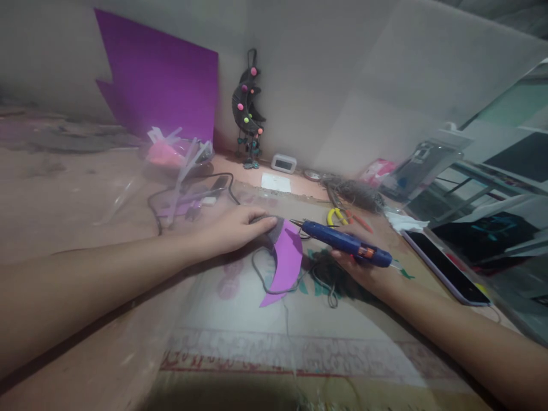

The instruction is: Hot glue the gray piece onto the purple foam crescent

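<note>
Gluing appears to be in hand: the purple crescent (291,257) is pinched at its grey-wrapped far end between the left hand's (250,225) thumb and fingers. The blue glue gun (342,240) is clasped by the right hand (366,274), its nozzle near the left fingertips. Steady aim is probably needed next. From those fingertips, the long axis is directed nearward, the bare point slightly leftward.
</note>
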`<state>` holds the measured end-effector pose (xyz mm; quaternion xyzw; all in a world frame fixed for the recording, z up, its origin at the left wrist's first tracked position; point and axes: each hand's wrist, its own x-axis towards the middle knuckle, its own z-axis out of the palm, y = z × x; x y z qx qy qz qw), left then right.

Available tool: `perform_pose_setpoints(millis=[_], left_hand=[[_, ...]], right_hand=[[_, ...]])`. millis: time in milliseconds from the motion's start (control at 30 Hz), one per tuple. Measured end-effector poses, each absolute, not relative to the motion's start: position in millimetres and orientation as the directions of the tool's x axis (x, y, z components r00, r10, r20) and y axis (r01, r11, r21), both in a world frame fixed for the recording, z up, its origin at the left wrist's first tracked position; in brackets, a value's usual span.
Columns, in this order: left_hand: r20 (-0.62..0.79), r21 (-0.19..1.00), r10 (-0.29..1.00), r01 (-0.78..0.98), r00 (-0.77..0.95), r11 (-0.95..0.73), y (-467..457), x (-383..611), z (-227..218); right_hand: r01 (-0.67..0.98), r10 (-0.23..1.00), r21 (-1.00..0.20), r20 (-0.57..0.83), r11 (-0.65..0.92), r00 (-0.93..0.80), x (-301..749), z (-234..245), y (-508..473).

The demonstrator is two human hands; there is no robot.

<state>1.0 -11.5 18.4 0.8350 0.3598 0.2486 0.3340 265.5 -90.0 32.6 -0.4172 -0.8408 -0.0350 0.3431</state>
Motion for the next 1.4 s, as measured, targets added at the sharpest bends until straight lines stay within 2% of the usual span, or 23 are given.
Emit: perform_pose_setpoints(millis=[100,467,733,1000,1400], left_hand=[[0.179,0.737,0.769,0.434,0.614,-0.518,-11.5,1.0,18.7],[0.183,0.745,0.753,0.411,0.632,-0.526,-11.4,1.1,17.4],[0.182,0.734,0.752,0.421,0.634,-0.533,-13.0,1.3,19.7],[0.201,0.727,0.743,0.411,0.638,-0.55,-13.0,1.0,18.8],[0.193,0.726,0.745,0.418,0.638,-0.546,-12.9,1.3,19.4]], right_hand=[[0.71,0.698,-0.262,0.572,0.654,-0.432,265.3,33.6,-90.5],[0.763,0.762,-0.258,0.486,0.593,-0.428,263.8,33.7,-89.1],[0.778,0.765,-0.227,0.47,0.586,-0.439,266.5,30.3,-86.8],[0.78,0.795,-0.29,0.46,0.555,-0.395,263.7,32.2,-89.3],[0.778,0.79,-0.28,0.457,0.563,-0.408,262.5,34.0,-88.5]])
